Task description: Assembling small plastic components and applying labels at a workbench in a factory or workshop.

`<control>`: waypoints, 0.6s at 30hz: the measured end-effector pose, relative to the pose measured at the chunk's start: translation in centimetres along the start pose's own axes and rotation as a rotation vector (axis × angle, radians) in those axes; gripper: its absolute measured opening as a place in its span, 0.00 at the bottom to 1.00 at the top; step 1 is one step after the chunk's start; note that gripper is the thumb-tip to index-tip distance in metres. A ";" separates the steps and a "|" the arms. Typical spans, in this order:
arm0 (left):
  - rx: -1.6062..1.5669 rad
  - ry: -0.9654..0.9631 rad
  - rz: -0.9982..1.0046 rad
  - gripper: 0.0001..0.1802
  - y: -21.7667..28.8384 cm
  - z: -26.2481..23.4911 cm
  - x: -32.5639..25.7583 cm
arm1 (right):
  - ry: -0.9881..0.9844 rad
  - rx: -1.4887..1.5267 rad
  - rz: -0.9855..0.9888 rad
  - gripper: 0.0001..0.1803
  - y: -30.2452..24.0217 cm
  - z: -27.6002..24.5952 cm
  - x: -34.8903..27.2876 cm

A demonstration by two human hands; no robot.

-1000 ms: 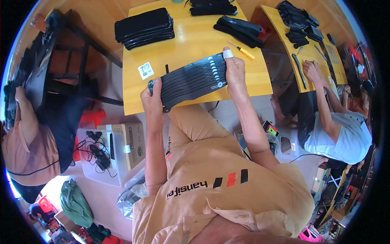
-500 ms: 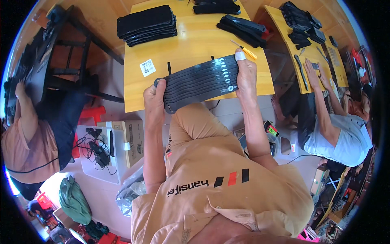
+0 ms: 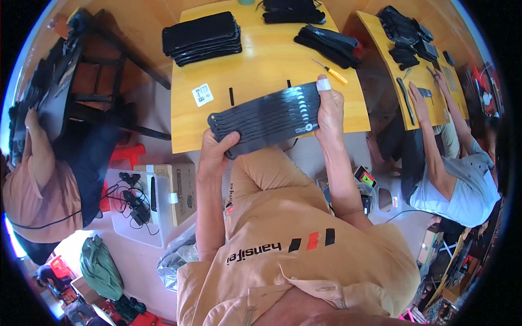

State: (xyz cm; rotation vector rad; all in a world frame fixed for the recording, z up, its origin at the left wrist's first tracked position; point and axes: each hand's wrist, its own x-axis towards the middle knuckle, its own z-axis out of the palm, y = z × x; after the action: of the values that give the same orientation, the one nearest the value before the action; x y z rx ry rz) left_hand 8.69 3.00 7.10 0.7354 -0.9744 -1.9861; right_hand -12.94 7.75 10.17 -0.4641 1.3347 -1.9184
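Note:
A fanned stack of flat black strips (image 3: 266,120) with rounded ends spans the space between my hands, over the near edge of the yellow table (image 3: 261,60). Small white marks run along its right side. My left hand (image 3: 217,149) grips the lower left end, its thumb lying across the top strips. At the other end, my right hand (image 3: 330,111) is closed on the stack, with white tape (image 3: 323,85) round the thumb. Just beyond lie two short black pieces (image 3: 231,96) and a white label (image 3: 203,95).
A tall pile of black strips (image 3: 201,38) stands at the back left of the table, more black strips (image 3: 326,46) at the back right. A yellow-handled screwdriver (image 3: 336,75) lies near the right edge. People work on both sides. A clear bin of cables (image 3: 136,206) sits on the floor.
My left thumb has moved from the stack's upper left end inward and down over the strips. The stack has shifted slightly. My right hand keeps its hold.

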 end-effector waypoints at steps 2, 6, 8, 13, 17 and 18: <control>-0.052 -0.023 0.000 0.13 0.0 -0.8 0.0 | -0.016 0.007 0.011 0.21 -0.3 0.1 -0.2; 0.075 -0.122 -0.137 0.13 1.1 -1.6 -0.4 | -0.051 -0.096 0.002 0.22 -0.5 -0.6 0.0; 0.092 -0.106 -0.163 0.13 1.3 -1.6 -0.6 | -0.053 -0.128 0.007 0.23 -0.5 -0.4 -0.1; 0.058 -0.031 -0.079 0.14 1.1 -1.2 -0.7 | -0.048 -0.079 0.025 0.24 0.9 -0.5 0.3; 0.044 -0.066 -0.120 0.14 1.0 -2.2 -0.6 | -0.033 -0.074 0.088 0.23 1.4 -0.7 0.7; 0.073 0.003 -0.116 0.14 0.9 -2.1 -0.4 | -0.031 -0.075 0.091 0.23 1.5 -0.5 0.8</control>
State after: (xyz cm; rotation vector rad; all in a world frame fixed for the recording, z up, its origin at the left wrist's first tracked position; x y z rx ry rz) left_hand 10.87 2.22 6.81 0.8527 -1.0278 -2.0572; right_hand -13.30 7.22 8.50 -0.4599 1.3876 -1.7855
